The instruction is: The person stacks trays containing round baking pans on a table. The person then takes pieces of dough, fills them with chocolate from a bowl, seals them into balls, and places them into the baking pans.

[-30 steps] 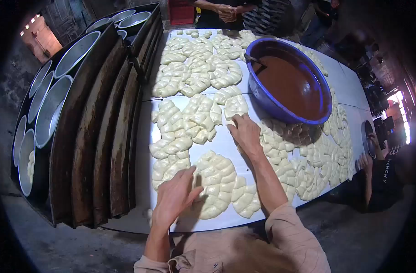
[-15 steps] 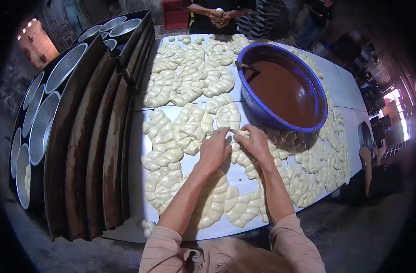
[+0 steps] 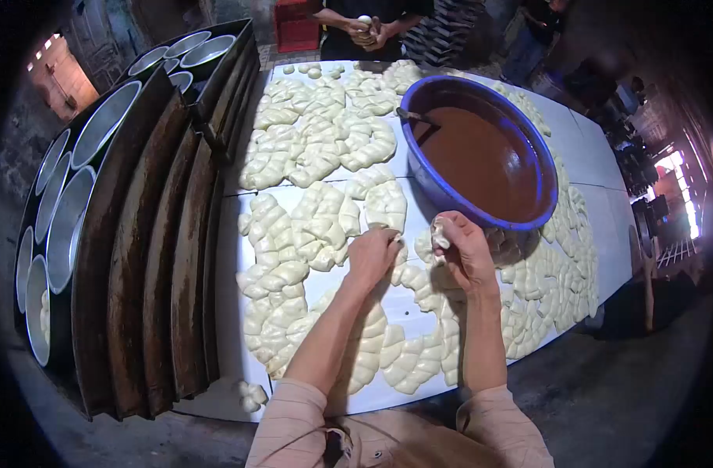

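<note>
My left hand (image 3: 373,253) is closed in a pinch over the table, with a bit of pale dough (image 3: 398,238) at its fingertips. Raised a little to the right, my right hand (image 3: 469,253) grips a small dough piece (image 3: 442,232) between thumb and fingers. Beneath and around both hands lie many ridged, segmented dough pieces (image 3: 321,222), pale and glossy, spread over the white tabletop (image 3: 407,300). Just beyond my right hand stands a blue basin (image 3: 520,224) of brown liquid (image 3: 481,168), with a dark handle (image 3: 415,116) resting over its rim.
Dark metal trays (image 3: 130,265) stand on edge at left, beside round metal pans (image 3: 69,226). Across the table a person's hands (image 3: 370,33) hold a dough ball. Another person's arm (image 3: 649,288) shows at right. A red crate (image 3: 297,27) stands behind.
My hands have moved apart. The right one has lifted and turned, carrying a small dough piece away from the left. The view has shifted slightly.
</note>
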`<state>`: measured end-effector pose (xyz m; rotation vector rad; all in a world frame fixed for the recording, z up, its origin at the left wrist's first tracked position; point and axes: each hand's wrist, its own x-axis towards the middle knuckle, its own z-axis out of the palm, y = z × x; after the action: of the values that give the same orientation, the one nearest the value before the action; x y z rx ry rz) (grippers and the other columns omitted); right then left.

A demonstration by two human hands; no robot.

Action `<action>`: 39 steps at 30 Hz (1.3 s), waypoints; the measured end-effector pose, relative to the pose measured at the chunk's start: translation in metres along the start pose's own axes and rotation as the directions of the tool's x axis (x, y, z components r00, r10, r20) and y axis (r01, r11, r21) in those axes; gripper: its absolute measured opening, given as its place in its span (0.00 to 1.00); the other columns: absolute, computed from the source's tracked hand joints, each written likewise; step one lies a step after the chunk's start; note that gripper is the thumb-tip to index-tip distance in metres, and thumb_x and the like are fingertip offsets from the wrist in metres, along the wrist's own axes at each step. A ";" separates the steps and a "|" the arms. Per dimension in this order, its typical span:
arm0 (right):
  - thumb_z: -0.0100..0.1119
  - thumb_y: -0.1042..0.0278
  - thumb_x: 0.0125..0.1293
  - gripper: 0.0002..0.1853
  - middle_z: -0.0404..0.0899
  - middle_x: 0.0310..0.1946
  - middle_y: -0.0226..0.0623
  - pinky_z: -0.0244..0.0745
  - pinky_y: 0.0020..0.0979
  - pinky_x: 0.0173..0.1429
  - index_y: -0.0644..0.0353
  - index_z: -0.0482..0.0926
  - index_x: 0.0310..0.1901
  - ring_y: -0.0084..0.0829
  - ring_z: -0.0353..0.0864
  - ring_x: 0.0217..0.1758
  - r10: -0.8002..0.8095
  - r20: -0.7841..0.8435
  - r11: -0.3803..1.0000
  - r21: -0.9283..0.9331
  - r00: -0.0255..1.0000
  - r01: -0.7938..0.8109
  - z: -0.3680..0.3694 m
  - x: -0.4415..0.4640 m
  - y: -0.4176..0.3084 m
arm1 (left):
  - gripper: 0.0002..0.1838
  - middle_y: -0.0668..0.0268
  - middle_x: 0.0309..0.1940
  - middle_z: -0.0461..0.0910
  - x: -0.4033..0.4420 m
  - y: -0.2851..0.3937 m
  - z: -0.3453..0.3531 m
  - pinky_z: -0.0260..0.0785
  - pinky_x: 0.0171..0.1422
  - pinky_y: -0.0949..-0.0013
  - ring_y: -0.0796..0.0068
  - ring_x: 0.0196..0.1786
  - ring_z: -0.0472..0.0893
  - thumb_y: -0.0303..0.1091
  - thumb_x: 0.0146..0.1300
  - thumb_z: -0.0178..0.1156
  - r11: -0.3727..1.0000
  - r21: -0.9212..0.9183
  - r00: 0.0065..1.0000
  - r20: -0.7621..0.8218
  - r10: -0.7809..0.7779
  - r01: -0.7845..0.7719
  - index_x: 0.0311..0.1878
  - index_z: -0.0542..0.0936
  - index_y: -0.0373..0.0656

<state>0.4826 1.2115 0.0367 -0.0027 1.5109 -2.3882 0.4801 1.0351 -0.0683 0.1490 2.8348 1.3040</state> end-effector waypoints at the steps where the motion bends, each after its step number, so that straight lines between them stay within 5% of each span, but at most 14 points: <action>1: 0.63 0.70 0.68 0.11 0.82 0.37 0.32 0.79 0.24 0.41 0.66 0.79 0.49 0.23 0.82 0.35 -0.008 -0.031 0.999 0.037 0.999 0.009 0.003 -0.003 -0.005 | 0.26 0.53 0.50 0.81 -0.003 0.001 -0.002 0.75 0.51 0.54 0.51 0.48 0.83 0.50 0.56 0.69 1.000 0.000 0.999 -0.029 0.015 -0.015 0.54 0.84 0.45; 5: 0.61 0.73 0.68 0.18 0.83 0.45 0.37 0.85 0.27 0.50 0.67 0.74 0.58 0.29 0.86 0.45 -0.033 -0.080 0.997 0.066 0.996 0.039 0.006 -0.014 -0.006 | 0.39 0.54 0.61 0.75 -0.029 0.039 -0.040 0.75 0.53 0.58 0.57 0.50 0.82 0.55 0.54 0.73 0.988 -0.141 0.998 -0.041 0.056 -0.061 0.64 0.76 0.41; 7: 0.62 0.75 0.68 0.19 0.83 0.44 0.38 0.85 0.28 0.51 0.67 0.74 0.58 0.28 0.86 0.45 -0.049 -0.047 0.998 -0.033 0.998 0.048 -0.006 -0.012 0.013 | 0.33 0.60 0.55 0.79 -0.035 0.061 -0.061 0.74 0.50 0.67 0.69 0.44 0.80 0.50 0.57 0.73 0.869 -0.493 0.995 0.065 0.070 -0.029 0.61 0.79 0.40; 12: 0.66 0.73 0.65 0.12 0.82 0.42 0.37 0.82 0.23 0.46 0.64 0.76 0.47 0.24 0.84 0.43 0.022 -0.074 0.979 -0.202 0.997 -0.036 0.009 -0.027 0.017 | 0.23 0.65 0.36 0.85 -0.044 0.068 -0.072 0.74 0.45 0.70 0.77 0.38 0.79 0.43 0.60 0.71 0.859 -0.484 0.979 0.186 -0.085 0.166 0.54 0.84 0.38; 13: 0.67 0.73 0.63 0.13 0.81 0.44 0.36 0.81 0.24 0.47 0.64 0.76 0.46 0.23 0.82 0.43 -0.091 -0.101 0.942 -0.331 0.991 0.053 0.009 -0.028 0.019 | 0.21 0.65 0.32 0.86 -0.047 0.061 -0.063 0.74 0.47 0.70 0.78 0.39 0.81 0.41 0.62 0.70 0.857 -0.507 0.994 0.093 -0.051 0.091 0.52 0.85 0.37; 15: 0.70 0.74 0.60 0.14 0.79 0.46 0.35 0.77 0.25 0.48 0.62 0.77 0.45 0.22 0.79 0.44 -0.323 -0.121 0.793 -0.576 0.939 0.198 0.004 -0.030 0.028 | 0.29 0.57 0.47 0.86 -0.052 0.058 -0.068 0.75 0.54 0.66 0.71 0.49 0.83 0.43 0.61 0.71 0.816 -0.543 0.964 0.258 -0.063 0.198 0.61 0.79 0.36; 16: 0.72 0.76 0.55 0.17 0.76 0.49 0.31 0.73 0.26 0.51 0.61 0.77 0.45 0.21 0.75 0.46 -0.413 -0.080 0.759 -0.580 0.907 0.295 -0.003 -0.028 0.032 | 0.32 0.55 0.52 0.83 -0.058 0.063 -0.065 0.74 0.56 0.64 0.68 0.52 0.82 0.44 0.61 0.71 0.842 -0.520 0.982 0.180 -0.060 0.146 0.64 0.76 0.35; 19: 0.72 0.78 0.55 0.19 0.76 0.48 0.28 0.73 0.25 0.53 0.60 0.77 0.48 0.21 0.75 0.47 -0.322 -0.096 0.883 -0.388 0.942 0.262 -0.006 -0.037 0.028 | 0.43 0.49 0.69 0.69 -0.066 0.078 -0.048 0.70 0.66 0.56 0.56 0.65 0.76 0.48 0.63 0.69 0.883 -0.461 0.993 -0.108 0.045 -0.090 0.74 0.62 0.34; 23: 0.70 0.77 0.59 0.18 0.77 0.44 0.26 0.73 0.23 0.53 0.62 0.76 0.50 0.18 0.76 0.45 -0.216 -0.030 0.975 -0.060 0.976 0.214 0.014 -0.057 0.009 | 0.40 0.50 0.63 0.76 -0.054 0.124 -0.032 0.74 0.62 0.63 0.60 0.64 0.78 0.55 0.68 0.61 0.616 -0.683 0.916 -0.349 0.197 -0.392 0.72 0.66 0.34; 25: 0.67 0.72 0.65 0.14 0.80 0.42 0.28 0.75 0.22 0.48 0.62 0.76 0.50 0.17 0.79 0.43 -0.181 -0.025 0.960 0.213 0.983 0.182 0.028 -0.064 -0.004 | 0.41 0.51 0.60 0.79 -0.048 0.120 -0.007 0.76 0.58 0.66 0.63 0.61 0.80 0.57 0.67 0.62 0.648 -0.511 0.817 -0.455 0.354 -0.565 0.71 0.67 0.32; 30: 0.62 0.66 0.70 0.09 0.81 0.38 0.29 0.76 0.22 0.44 0.60 0.77 0.45 0.19 0.81 0.39 -0.139 0.001 0.949 0.288 0.990 0.133 0.013 -0.056 -0.022 | 0.40 0.56 0.56 0.82 -0.042 0.136 0.029 0.76 0.52 0.71 0.74 0.50 0.82 0.46 0.64 0.69 0.480 -0.727 0.866 -0.464 0.185 -0.492 0.73 0.65 0.35; 32: 0.61 0.67 0.71 0.07 0.81 0.37 0.30 0.77 0.23 0.43 0.59 0.77 0.44 0.19 0.81 0.37 -0.113 0.020 0.971 0.213 0.993 0.106 -0.002 -0.044 -0.031 | 0.39 0.56 0.55 0.82 -0.046 0.139 0.037 0.75 0.50 0.74 0.77 0.48 0.81 0.42 0.67 0.66 0.369 -0.897 0.969 -0.236 0.071 -0.245 0.75 0.61 0.39; 35: 0.60 0.66 0.71 0.08 0.80 0.35 0.29 0.76 0.24 0.41 0.60 0.76 0.44 0.19 0.80 0.35 -0.255 -0.078 0.967 -0.002 0.964 0.256 -0.036 -0.002 -0.060 | 0.37 0.56 0.56 0.80 -0.049 0.128 0.035 0.74 0.50 0.77 0.81 0.48 0.81 0.36 0.72 0.61 0.411 -0.911 0.997 0.063 0.046 0.038 0.78 0.55 0.44; 39: 0.57 0.64 0.71 0.09 0.78 0.32 0.28 0.74 0.25 0.40 0.61 0.78 0.42 0.16 0.77 0.34 -0.165 -0.060 0.707 -0.704 0.984 0.075 -0.087 0.059 -0.097 | 0.31 0.53 0.57 0.79 -0.067 0.106 0.009 0.75 0.52 0.74 0.75 0.51 0.82 0.37 0.73 0.59 0.561 -0.796 0.967 0.250 -0.038 0.228 0.74 0.62 0.41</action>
<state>0.3865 1.3113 0.0743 -0.1366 2.4566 -1.7581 0.5554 1.1039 0.0048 0.0344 1.7362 2.2359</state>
